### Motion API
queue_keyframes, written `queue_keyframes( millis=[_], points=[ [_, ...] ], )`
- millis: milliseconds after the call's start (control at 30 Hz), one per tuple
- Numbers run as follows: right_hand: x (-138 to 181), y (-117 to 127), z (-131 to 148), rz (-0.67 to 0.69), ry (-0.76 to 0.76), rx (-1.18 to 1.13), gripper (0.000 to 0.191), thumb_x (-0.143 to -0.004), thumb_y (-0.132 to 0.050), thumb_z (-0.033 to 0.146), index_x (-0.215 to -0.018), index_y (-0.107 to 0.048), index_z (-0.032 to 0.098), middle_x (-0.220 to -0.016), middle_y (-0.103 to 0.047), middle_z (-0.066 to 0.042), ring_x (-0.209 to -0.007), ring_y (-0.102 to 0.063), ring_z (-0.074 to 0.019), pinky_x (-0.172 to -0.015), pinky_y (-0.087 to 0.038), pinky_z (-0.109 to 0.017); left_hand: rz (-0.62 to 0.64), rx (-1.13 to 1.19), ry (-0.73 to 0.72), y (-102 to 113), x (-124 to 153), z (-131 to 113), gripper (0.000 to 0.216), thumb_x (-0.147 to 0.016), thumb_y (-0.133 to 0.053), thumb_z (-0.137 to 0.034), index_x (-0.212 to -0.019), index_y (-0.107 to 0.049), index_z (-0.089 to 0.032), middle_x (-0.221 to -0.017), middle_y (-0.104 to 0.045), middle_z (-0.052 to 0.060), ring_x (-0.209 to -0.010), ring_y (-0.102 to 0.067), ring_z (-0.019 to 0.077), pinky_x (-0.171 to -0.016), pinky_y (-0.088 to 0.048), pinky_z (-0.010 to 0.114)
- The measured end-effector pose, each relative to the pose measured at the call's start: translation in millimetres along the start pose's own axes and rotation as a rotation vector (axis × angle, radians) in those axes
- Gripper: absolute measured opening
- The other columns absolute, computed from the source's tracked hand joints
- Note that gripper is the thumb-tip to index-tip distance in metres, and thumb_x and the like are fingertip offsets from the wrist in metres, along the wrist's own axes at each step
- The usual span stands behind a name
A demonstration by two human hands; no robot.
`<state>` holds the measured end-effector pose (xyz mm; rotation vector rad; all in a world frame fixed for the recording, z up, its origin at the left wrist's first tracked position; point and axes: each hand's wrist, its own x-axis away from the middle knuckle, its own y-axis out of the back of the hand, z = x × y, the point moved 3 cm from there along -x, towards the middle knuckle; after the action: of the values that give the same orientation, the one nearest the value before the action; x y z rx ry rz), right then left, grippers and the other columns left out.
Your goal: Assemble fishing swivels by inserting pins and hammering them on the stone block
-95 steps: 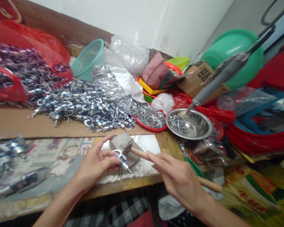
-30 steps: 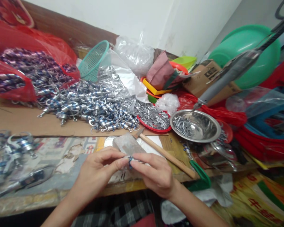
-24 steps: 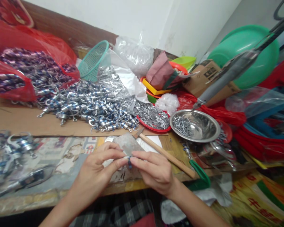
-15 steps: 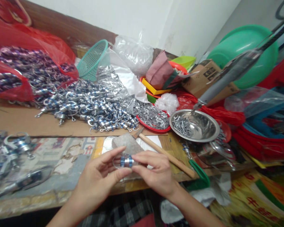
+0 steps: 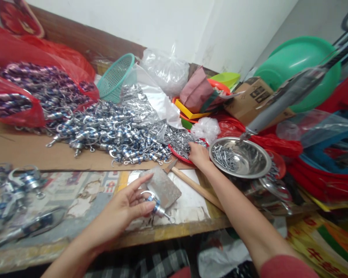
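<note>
My left hand (image 5: 127,206) is closed on a blue-and-silver metal hook piece (image 5: 158,207), pinching its barrel between thumb and fingers. The curved hook points up and the small eyelet end tilts down to the right. Below and behind it lies a grey stone-like block (image 5: 165,190) on white paper. My right hand (image 5: 198,154) reaches forward to a red plate (image 5: 179,155) heaped with small flat metal pieces (image 5: 178,139). Its fingers are bent into the pile's right side, and whatever they pinch is hidden. A hammer (image 5: 195,185) with a wooden handle lies partly under my right forearm.
Beside the plate stands a steel bowl (image 5: 255,166) with metal pins, a grey rod-shaped tool (image 5: 287,100) slanting above it. A big heap of hook pieces (image 5: 110,131) covers the cardboard at left; red bags (image 5: 31,112) and a green basket (image 5: 116,77) stand behind.
My right hand has let go of the hook piece and moved forward to the red plate. My left hand keeps the piece, now tilted with its eyelet end down.
</note>
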<state>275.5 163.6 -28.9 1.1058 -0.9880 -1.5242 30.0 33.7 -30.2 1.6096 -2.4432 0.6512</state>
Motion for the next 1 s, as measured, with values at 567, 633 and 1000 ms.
queue_keyframes(
  millis=[567, 633, 1000],
  points=[
    [111, 33, 81, 0.249, 0.576, -0.575, 0.012, -0.078, -0.057, 0.011, -0.072, -0.067, 0.014, -0.068, -0.065, -0.003, -0.065, -0.059, -0.0127, -0.060, -0.048, -0.024, -0.029, 0.107, -0.039, 9, -11, 9, 0.087, -0.060, -0.074, -0.016, -0.133, -0.028, -0.023, -0.073, -0.063, -0.001, -0.069, -0.063, 0.0191, -0.066, -0.048, 0.032],
    [123, 34, 89, 0.093, 0.688, -0.586, 0.015, -0.078, -0.054, 0.008, -0.073, -0.067, 0.013, -0.070, -0.065, -0.005, -0.067, -0.059, -0.0137, -0.062, -0.048, -0.025, -0.038, 0.103, -0.045, 8, -8, 9, 0.085, -0.060, -0.073, -0.016, -0.132, -0.028, -0.023, -0.072, -0.062, -0.002, -0.069, -0.063, 0.0187, -0.066, -0.047, 0.032],
    [155, 30, 102, -0.161, 1.099, -0.195, 0.026, -0.089, -0.034, 0.009, -0.084, -0.060, 0.011, -0.075, -0.067, -0.010, -0.080, -0.065, -0.0178, -0.071, -0.053, -0.027, -0.034, 0.122, -0.061, 5, -10, 6, 0.087, -0.058, -0.074, -0.016, -0.132, -0.029, -0.021, -0.072, -0.065, 0.000, -0.073, -0.062, 0.0175, -0.066, -0.046, 0.028]
  ],
)
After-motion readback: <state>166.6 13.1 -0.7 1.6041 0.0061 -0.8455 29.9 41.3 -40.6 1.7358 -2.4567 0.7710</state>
